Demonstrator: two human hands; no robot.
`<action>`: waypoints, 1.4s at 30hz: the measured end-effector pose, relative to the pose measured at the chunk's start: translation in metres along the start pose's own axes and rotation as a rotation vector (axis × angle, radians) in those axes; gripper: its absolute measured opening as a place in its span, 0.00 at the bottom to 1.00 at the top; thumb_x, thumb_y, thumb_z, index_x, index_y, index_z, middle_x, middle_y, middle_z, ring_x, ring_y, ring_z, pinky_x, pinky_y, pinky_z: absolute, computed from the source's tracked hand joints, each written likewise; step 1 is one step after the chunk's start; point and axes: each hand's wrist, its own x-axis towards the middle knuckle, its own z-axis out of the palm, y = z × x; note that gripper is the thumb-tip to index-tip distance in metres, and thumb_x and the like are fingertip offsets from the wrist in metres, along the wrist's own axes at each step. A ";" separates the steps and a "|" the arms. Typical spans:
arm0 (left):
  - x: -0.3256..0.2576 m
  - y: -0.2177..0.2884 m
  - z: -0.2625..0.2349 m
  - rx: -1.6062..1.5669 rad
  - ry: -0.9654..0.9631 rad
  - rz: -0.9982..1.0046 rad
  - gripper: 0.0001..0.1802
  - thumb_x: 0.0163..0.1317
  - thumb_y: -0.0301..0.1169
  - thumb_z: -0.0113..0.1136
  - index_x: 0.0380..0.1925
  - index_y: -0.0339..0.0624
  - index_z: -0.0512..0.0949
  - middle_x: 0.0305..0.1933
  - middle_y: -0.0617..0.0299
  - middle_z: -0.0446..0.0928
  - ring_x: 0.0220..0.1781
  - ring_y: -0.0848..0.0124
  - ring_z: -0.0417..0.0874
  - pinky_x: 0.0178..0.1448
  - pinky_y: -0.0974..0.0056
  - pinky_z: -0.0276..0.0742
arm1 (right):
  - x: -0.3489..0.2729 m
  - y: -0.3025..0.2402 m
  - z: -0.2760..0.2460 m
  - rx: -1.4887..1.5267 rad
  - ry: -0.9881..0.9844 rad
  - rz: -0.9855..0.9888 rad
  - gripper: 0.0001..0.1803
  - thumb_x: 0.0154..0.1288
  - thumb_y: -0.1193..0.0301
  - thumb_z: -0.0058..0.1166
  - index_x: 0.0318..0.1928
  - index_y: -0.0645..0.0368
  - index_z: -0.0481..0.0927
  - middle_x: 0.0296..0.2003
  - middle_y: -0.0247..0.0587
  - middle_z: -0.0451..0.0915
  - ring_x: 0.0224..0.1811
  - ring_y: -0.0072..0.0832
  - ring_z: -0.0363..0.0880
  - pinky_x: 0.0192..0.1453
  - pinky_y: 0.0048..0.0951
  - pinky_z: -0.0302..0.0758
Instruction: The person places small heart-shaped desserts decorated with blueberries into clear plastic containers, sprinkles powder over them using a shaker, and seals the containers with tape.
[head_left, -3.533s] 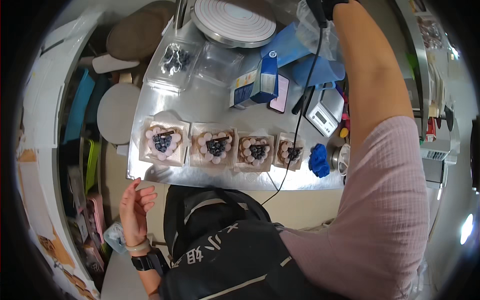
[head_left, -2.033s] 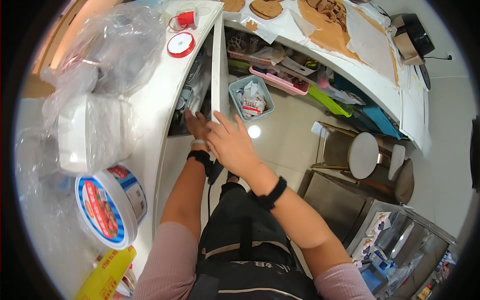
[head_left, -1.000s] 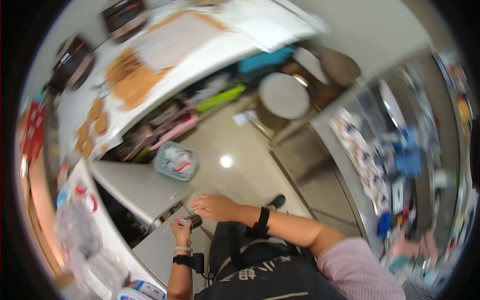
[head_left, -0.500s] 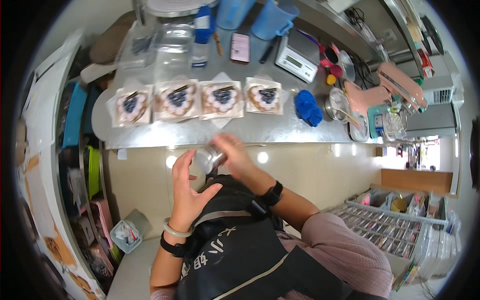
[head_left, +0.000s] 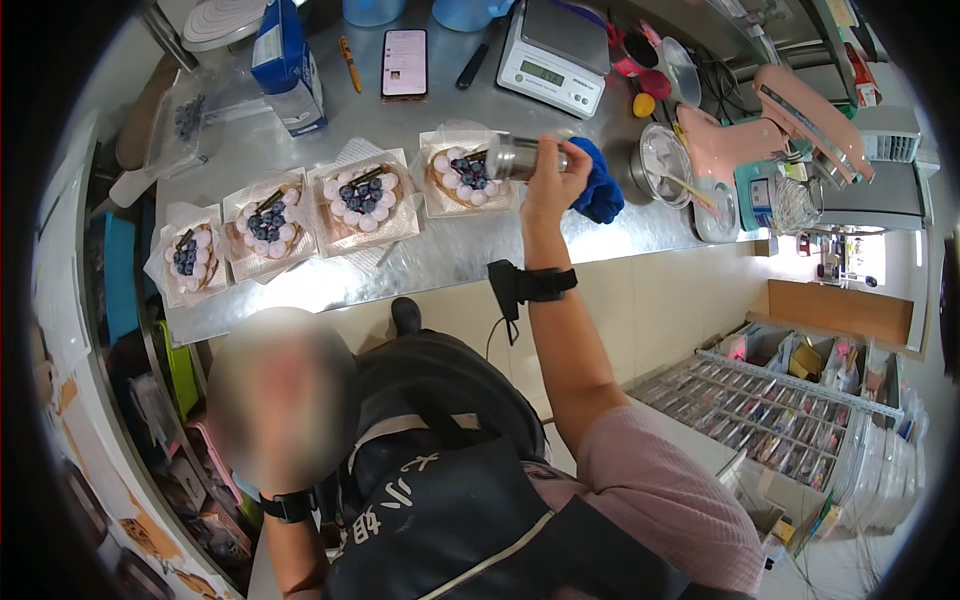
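Note:
My right hand (head_left: 552,182) grips a small silvery shaker (head_left: 512,158), held on its side over the right edge of the rightmost berry tart (head_left: 468,182). That tart has pale cream dots round a heap of blueberries and sits in a white paper tray. To its left stand three similar tarts: one large tart (head_left: 360,200), another tart (head_left: 268,228) and the leftmost tart (head_left: 190,258). Below the table edge, my left hand (head_left: 282,400) is smeared out by a round blur, so its fingers cannot be made out.
Beside my right hand lies a crumpled blue cloth (head_left: 598,185). Further right are a metal bowl (head_left: 662,160) and a pink stand mixer (head_left: 740,130). At the back are a scale (head_left: 555,70), a phone (head_left: 404,65), a knife (head_left: 472,66) and a blue box (head_left: 288,75).
My right hand has carried the shaker from in front of the table up and right, over the rightmost tart. My left hand has drawn away down and left. The view has shifted.

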 end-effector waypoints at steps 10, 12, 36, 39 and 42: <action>0.004 -0.006 0.009 -0.044 -0.081 -0.003 0.10 0.61 0.22 0.46 0.42 0.36 0.74 0.22 0.66 0.74 0.23 0.81 0.75 0.22 0.78 0.62 | 0.007 0.012 -0.027 -0.010 0.081 0.095 0.13 0.58 0.75 0.55 0.38 0.61 0.64 0.36 0.43 0.74 0.38 0.24 0.74 0.41 0.21 0.71; 0.001 -0.007 0.005 -0.050 -0.075 0.002 0.10 0.62 0.23 0.47 0.42 0.35 0.74 0.22 0.66 0.74 0.23 0.80 0.75 0.23 0.78 0.63 | 0.005 0.012 -0.012 0.047 0.057 0.029 0.14 0.56 0.75 0.57 0.37 0.63 0.65 0.34 0.39 0.71 0.36 0.22 0.70 0.41 0.19 0.69; 0.009 -0.014 0.018 -0.060 -0.134 -0.068 0.10 0.62 0.22 0.46 0.42 0.36 0.74 0.23 0.65 0.74 0.23 0.80 0.75 0.24 0.77 0.64 | 0.014 0.006 -0.014 -0.023 0.006 0.089 0.15 0.56 0.73 0.57 0.38 0.60 0.63 0.34 0.36 0.69 0.28 0.17 0.68 0.26 0.15 0.67; 0.016 -0.017 0.024 -0.080 -0.153 -0.017 0.10 0.62 0.22 0.46 0.42 0.36 0.74 0.23 0.65 0.74 0.24 0.80 0.75 0.24 0.77 0.65 | 0.014 0.019 -0.011 -0.088 0.028 -0.049 0.15 0.55 0.74 0.57 0.38 0.60 0.63 0.34 0.36 0.69 0.31 0.18 0.69 0.34 0.18 0.69; 0.015 -0.014 0.026 -0.088 -0.118 -0.038 0.10 0.61 0.19 0.46 0.40 0.36 0.74 0.21 0.66 0.72 0.22 0.81 0.73 0.23 0.78 0.65 | 0.006 0.012 0.010 0.018 -0.011 0.005 0.15 0.56 0.73 0.57 0.38 0.60 0.65 0.34 0.36 0.71 0.34 0.19 0.71 0.37 0.18 0.69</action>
